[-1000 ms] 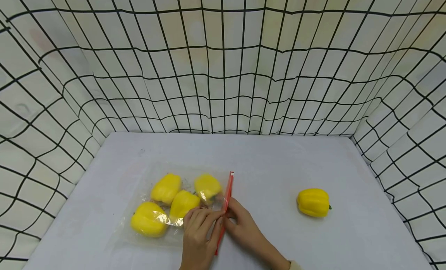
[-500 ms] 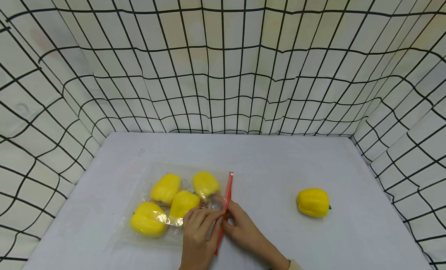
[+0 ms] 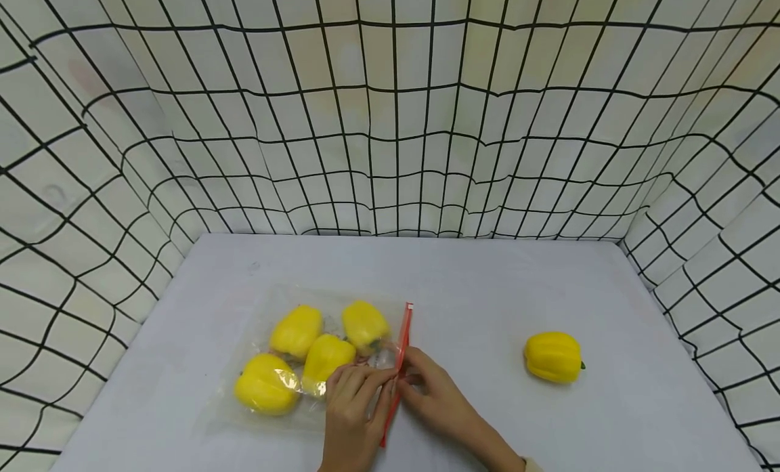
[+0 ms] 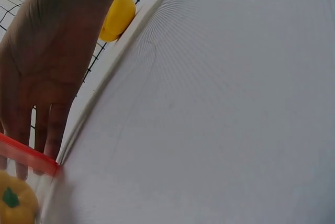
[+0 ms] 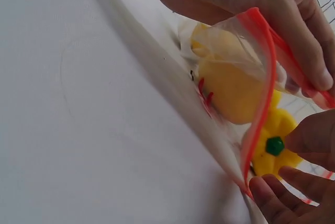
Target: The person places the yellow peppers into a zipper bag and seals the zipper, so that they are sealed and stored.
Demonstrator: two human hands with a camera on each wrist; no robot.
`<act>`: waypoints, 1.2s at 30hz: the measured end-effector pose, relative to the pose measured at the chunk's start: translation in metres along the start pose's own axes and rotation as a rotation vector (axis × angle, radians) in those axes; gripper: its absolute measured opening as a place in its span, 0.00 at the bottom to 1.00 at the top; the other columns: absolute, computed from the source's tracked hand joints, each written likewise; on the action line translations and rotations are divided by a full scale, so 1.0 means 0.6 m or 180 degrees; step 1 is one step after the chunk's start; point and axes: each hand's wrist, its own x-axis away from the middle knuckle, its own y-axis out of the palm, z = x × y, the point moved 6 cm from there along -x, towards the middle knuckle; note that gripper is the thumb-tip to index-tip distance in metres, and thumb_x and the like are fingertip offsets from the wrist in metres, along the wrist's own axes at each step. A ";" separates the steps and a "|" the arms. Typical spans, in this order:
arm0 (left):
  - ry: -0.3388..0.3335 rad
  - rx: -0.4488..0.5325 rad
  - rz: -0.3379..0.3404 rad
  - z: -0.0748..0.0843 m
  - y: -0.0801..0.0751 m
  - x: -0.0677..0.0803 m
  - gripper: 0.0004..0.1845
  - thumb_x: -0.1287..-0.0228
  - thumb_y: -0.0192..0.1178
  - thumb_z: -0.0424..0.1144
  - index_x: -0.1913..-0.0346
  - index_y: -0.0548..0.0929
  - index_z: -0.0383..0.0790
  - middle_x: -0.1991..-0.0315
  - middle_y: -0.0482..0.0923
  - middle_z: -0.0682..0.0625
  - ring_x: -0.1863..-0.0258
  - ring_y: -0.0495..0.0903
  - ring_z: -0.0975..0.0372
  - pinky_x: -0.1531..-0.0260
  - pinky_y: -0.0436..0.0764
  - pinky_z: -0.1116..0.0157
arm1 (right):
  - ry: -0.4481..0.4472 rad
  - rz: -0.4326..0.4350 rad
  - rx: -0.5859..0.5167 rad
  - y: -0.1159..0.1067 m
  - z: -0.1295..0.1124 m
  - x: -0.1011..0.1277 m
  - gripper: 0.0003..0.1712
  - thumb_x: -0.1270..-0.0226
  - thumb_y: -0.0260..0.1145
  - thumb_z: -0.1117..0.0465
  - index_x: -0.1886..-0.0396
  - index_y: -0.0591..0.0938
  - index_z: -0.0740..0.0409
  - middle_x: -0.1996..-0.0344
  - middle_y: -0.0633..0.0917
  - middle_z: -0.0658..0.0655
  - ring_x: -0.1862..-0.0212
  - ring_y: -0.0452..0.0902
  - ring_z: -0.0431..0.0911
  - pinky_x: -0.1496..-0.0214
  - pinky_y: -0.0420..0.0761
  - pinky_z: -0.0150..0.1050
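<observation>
Together, left hand and right hand pinch the zip bag (peppers inside).

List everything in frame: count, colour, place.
bag: 1, clear with a red zip strip, flat on the table left of centre.
peppers in bag: 4, yellow, clustered inside the bag.
loose pepper: 1, yellow with a green stem, alone on the table to the right.
table: 1, pale grey, under everything.
backdrop: 1, white cloth with a black grid, behind and on both sides.
left hand: 1, fingers pinching the zip strip from the bag side.
right hand: 1, fingers pinching the zip strip from the other side.
</observation>
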 end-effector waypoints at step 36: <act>0.0053 0.0001 0.0024 0.002 -0.002 -0.003 0.05 0.34 0.63 0.37 0.59 0.87 0.45 0.66 0.82 0.56 0.62 0.78 0.61 0.45 0.67 0.60 | 0.0282 0.1139 0.0645 -0.187 -0.024 0.091 0.30 0.27 0.59 0.58 0.28 0.65 0.39 0.30 0.69 0.43 0.35 0.69 0.31 0.36 0.70 0.21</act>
